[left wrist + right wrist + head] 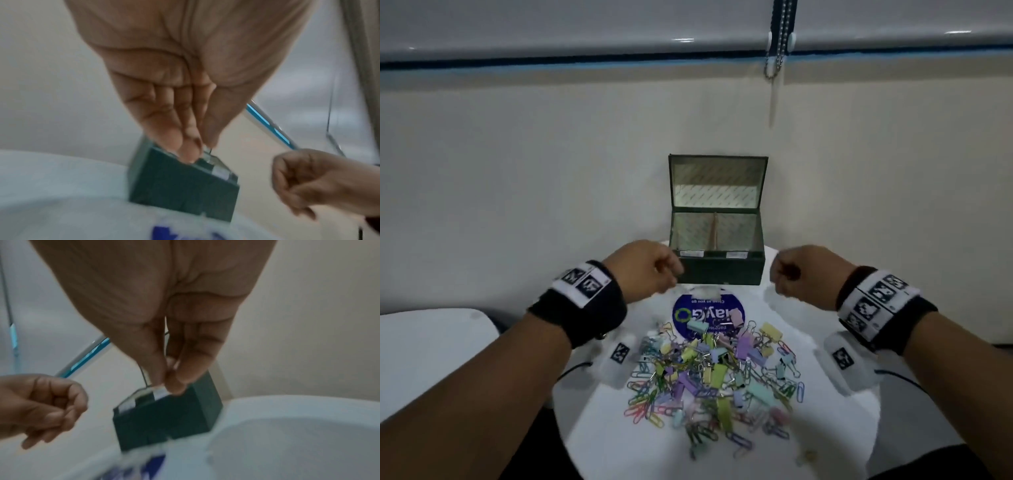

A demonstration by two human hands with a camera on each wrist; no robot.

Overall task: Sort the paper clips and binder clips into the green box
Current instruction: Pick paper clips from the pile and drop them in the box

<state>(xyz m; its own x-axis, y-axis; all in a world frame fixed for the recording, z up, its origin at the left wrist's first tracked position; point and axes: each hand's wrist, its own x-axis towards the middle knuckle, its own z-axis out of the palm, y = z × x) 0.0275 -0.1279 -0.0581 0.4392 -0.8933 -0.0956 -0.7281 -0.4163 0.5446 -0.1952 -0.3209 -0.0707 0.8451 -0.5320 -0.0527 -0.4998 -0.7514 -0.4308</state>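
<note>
The green box [722,270] stands open at the far edge of the round white table [602,428], lid up, with both compartments bare. A pile of pastel paper clips and binder clips [715,370] lies in the middle of the table. My left hand [671,270] hovers at the box's front left corner with its fingers curled against the thumb. My right hand [786,274] hovers at the front right corner, curled the same way. In the wrist views the left hand [197,149] and the right hand [166,382] are above the box [180,186] rim with fingertips pressed together; I see no clip in either.
A blue round sticker [685,315] lies between the box and the pile. A wall rises directly behind the box. A second white table [431,335] stands at the left. A bead chain [777,51] hangs from the blind above.
</note>
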